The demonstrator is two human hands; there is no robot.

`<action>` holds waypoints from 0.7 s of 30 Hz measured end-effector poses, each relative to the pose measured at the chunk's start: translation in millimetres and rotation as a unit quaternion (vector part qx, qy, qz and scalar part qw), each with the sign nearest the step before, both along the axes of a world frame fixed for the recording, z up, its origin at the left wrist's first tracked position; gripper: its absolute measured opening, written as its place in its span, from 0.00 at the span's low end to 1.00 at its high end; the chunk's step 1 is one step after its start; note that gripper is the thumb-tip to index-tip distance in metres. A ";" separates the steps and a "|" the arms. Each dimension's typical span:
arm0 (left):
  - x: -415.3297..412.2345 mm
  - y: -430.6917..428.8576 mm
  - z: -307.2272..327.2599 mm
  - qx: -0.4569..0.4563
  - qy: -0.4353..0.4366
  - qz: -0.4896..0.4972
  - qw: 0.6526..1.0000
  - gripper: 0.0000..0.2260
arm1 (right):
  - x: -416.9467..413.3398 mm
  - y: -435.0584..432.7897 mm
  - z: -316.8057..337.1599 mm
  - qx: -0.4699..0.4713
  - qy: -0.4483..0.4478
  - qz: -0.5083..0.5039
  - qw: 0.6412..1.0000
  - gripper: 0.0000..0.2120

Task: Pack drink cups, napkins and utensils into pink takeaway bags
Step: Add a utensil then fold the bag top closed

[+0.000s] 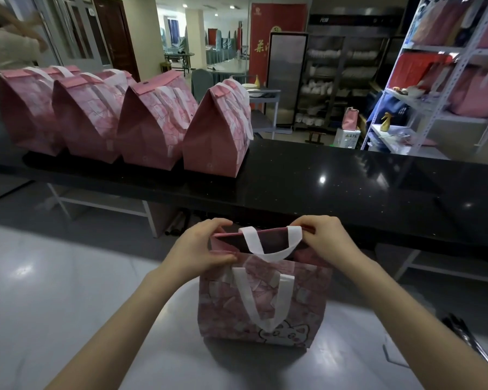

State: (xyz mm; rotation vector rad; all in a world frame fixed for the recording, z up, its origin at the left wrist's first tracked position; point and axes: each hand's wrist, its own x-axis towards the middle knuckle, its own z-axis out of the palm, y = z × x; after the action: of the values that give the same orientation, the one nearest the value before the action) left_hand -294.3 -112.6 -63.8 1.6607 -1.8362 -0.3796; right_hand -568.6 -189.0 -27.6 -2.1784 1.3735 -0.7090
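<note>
A pink takeaway bag (265, 302) with white handles and a cartoon cat print stands upright on the grey worktop (68, 291) in front of me. My left hand (200, 249) pinches the left end of its top flap. My right hand (321, 237) grips the right end of the flap, next to the rear white handle. The flap is folded almost flat over the mouth, so the bag's contents are hidden. Several closed pink bags (152, 122) stand in a row on the black counter (350, 187) behind.
The black counter runs across the view just beyond the bag. A dark plastic-wrapped item (473, 342) lies at the worktop's right edge. White metal shelving (448, 80) with pink bags stands at the right. A person's arm (9, 43) shows at the far left.
</note>
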 end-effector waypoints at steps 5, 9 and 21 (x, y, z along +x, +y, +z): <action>-11.5 4.7 -5.2 -0.046 0.000 0.012 0.999 0.19 | -11.3 -3.7 19.3 0.085 0.019 0.045 0.995 0.05; -15.3 7.0 -9.5 -0.066 -0.018 0.051 0.996 0.12 | -15.8 7.6 17.6 0.142 0.100 0.108 0.979 0.08; -6.4 21.6 -20.6 -0.088 -0.110 0.003 0.990 0.10 | -31.6 43.4 -39.3 -0.052 0.082 0.038 0.995 0.13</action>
State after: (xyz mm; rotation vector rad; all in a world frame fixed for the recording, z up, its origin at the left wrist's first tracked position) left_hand -300.7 -91.1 -84.3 1.6389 -1.9600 -0.0286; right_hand -600.2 -145.5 -67.0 -2.4044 1.3511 -0.5975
